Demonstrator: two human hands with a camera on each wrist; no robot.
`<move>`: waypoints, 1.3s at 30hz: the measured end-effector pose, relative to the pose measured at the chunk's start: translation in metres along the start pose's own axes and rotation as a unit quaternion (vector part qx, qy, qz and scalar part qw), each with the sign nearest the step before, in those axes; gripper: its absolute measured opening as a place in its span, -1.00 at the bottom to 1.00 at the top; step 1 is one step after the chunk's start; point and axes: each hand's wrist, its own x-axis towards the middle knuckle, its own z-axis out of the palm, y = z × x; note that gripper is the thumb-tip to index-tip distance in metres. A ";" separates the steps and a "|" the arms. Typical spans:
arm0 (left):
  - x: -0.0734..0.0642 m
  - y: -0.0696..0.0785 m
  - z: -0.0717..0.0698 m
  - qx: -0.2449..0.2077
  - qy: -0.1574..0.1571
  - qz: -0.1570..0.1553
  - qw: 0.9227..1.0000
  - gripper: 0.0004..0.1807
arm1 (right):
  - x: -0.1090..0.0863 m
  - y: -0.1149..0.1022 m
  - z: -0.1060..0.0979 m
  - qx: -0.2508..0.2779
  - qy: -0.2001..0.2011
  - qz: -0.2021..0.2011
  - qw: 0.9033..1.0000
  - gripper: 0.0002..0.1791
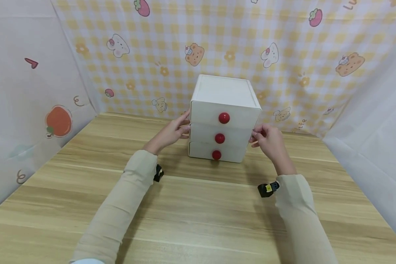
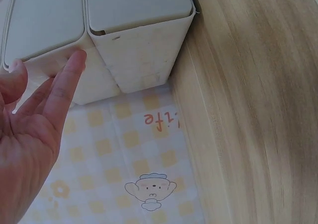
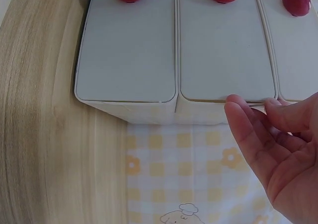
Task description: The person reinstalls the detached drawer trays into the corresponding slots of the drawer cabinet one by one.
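A white three-drawer cabinet stands on the wooden table, a round red knob on each drawer front. All its drawers are pushed in. My left hand is at the cabinet's left side, fingers extended along the wall and thumb by the front edge. In the left wrist view, its fingertips lie against the side of a drawer unit. On the opposite side, my right hand has its bent fingers at the right wall. The right wrist view shows the thumb and fingertips right at the middle drawer's side edge.
Wood-grain table extends in front of the cabinet and to both sides. A yellow checked cloth with cartoon prints hangs close behind it. Pale cloth walls flank the table. Small black devices sit at both wrists.
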 end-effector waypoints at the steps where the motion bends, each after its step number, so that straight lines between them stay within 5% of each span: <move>1: 0.000 0.000 0.000 -0.001 0.001 -0.001 1.000 -0.33 | 0.000 0.000 0.000 -0.001 0.000 0.001 1.000 -0.81; 12: 0.001 0.001 0.001 0.001 0.006 -0.006 1.000 -0.33 | 0.004 0.002 0.002 -0.009 0.004 0.002 1.000 -0.83; 20: 0.002 0.001 0.003 0.049 0.015 -0.005 0.999 -0.33 | 0.004 0.002 0.001 -0.051 -0.002 -0.012 0.999 -0.82; 23: -0.001 0.004 0.006 0.106 0.019 0.000 0.994 -0.33 | 0.001 0.002 0.001 -0.092 0.014 -0.047 0.995 -0.84; 29: -0.019 0.011 0.013 0.245 0.033 -0.012 0.969 -0.38 | -0.012 0.005 0.004 -0.183 0.090 -0.132 0.970 -0.82; 34: -0.045 0.021 0.022 0.324 0.032 -0.015 0.945 -0.36 | -0.027 0.003 0.009 -0.237 0.080 -0.204 0.946 -0.77; 39: -0.065 0.025 0.033 0.431 0.007 0.025 0.902 -0.37 | -0.042 0.001 0.018 -0.262 0.040 -0.279 0.923 -0.75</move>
